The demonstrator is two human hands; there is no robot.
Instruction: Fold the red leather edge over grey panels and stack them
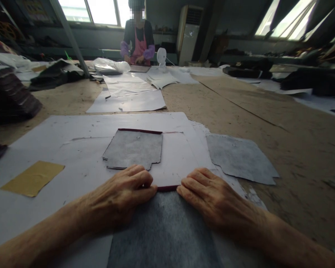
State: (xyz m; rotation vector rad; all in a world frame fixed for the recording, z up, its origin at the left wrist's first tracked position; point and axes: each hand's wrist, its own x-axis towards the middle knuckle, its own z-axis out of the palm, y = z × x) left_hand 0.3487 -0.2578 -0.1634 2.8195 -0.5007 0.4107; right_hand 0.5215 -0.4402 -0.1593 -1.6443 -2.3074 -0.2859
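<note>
A grey fabric piece [164, 230] lies on white paper at the bottom centre, its far edge showing a dark red folded strip. My left hand [123, 191] is closed on the left end of that strip, fingers curled and thumb pointing inward. On the strip's right end, my right hand [212, 193] presses with its fingers held together. Just beyond my left hand lies a smaller stack of grey pieces [136, 147] with a dark red far edge. Another grey piece [240, 158] rests to the right. The fabric under both palms is hidden.
A yellow-brown rectangle [33, 178] lies on the white paper [80, 126] at left. A dark stack [11, 95] stands at the far left. Across the table [226, 108], a person in a pink apron [139, 46] works near a small white fan [161, 57] and loose sheets.
</note>
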